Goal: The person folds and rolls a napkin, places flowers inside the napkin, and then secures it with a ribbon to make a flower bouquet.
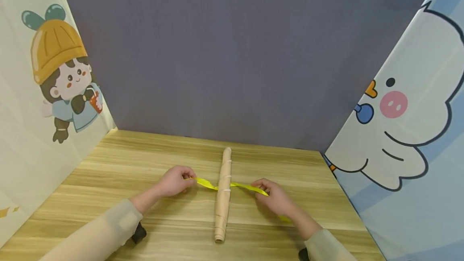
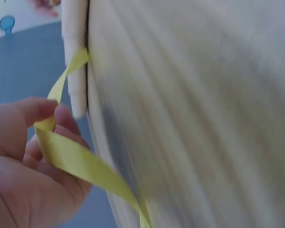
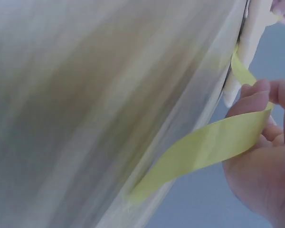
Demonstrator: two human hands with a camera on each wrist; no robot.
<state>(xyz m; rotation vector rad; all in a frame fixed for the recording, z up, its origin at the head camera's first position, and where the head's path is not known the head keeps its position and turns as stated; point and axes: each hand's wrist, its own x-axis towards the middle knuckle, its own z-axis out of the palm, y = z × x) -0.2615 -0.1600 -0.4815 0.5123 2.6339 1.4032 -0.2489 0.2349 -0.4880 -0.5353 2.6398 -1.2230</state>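
Note:
A rolled-up tan sheet (image 1: 224, 196), spiral-wound into a slim tube, lies lengthwise on the wooden table. A yellow ribbon (image 1: 206, 183) passes beneath it near its middle and comes out on both sides. On the left side, my left hand (image 1: 177, 181) pinches the ribbon between thumb and fingers, and a loose tail (image 2: 80, 164) hangs from that grip in the left wrist view. Across the roll, my right hand (image 1: 273, 197) pinches the other stretch, its own tail (image 3: 199, 149) drooping toward the tabletop in the right wrist view. Both hands are a short way out from the roll.
The wooden tabletop (image 1: 163, 228) meets a dark grey back panel (image 1: 217, 59). Side panels carry printed figures: a child in an orange hat (image 1: 59, 51) on the left, a white bird (image 1: 420, 92) on the right.

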